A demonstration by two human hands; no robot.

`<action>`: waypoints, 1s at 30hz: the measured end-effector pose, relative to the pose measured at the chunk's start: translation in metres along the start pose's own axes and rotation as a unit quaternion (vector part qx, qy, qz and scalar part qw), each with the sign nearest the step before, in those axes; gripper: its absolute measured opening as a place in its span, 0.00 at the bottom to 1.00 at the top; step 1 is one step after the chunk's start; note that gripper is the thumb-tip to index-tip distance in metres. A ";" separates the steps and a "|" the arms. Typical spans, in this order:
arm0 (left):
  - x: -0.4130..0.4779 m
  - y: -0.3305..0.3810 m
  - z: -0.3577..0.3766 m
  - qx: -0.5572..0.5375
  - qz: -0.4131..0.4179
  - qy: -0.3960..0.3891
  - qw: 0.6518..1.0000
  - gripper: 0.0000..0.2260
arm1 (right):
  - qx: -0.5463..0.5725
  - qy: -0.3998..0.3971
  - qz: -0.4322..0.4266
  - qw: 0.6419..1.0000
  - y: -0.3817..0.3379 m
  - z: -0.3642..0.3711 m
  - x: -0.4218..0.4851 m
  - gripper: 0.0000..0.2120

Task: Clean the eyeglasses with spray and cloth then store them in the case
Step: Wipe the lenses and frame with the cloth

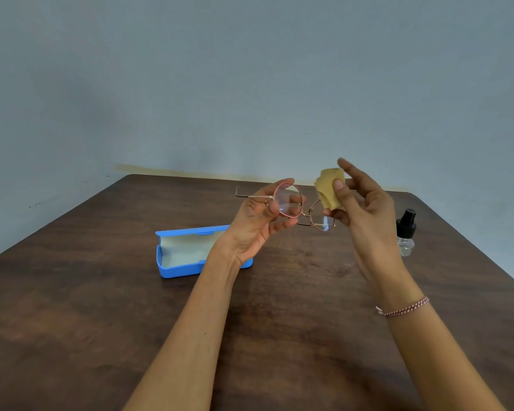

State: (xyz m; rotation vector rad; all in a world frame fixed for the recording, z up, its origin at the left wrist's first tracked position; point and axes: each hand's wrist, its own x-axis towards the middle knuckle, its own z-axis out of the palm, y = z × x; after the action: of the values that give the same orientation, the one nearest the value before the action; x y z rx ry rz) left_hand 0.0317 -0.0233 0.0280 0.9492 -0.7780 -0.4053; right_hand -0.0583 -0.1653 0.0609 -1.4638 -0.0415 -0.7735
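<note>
My left hand (260,218) holds the eyeglasses (306,210) above the table by the rim of one round lens; the frame is pinkish with thin metal arms. My right hand (365,209) pinches a yellow cloth (328,189) between thumb and fingers, right over the other lens. The blue case (178,253) lies open on the table behind my left wrist, its pale lining showing. A small clear spray bottle (405,232) with a black top stands at the right, beyond my right hand.
The dark wooden table (101,321) fills the lower view and its far edge meets a grey-blue wall (250,84). A beaded bracelet (404,308) is on my right wrist.
</note>
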 end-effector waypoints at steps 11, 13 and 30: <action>0.000 -0.002 0.001 0.006 -0.004 -0.008 1.000 0.25 | 0.045 0.078 0.087 0.992 0.005 -0.011 0.007 0.09; 0.000 -0.003 0.001 0.005 -0.003 -0.010 1.000 0.25 | 0.045 0.057 0.081 0.994 0.004 -0.012 0.007 0.11; 0.003 -0.017 0.008 0.012 -0.033 -0.037 0.999 0.32 | -0.265 0.079 -0.273 0.921 0.008 0.011 -0.015 0.12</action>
State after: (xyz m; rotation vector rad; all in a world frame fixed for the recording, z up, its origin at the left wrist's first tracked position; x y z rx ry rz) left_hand 0.0283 -0.0389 0.0176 0.9890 -0.8217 -0.4903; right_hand -0.0612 -0.1501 0.0487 -1.9267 -0.1295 -1.4414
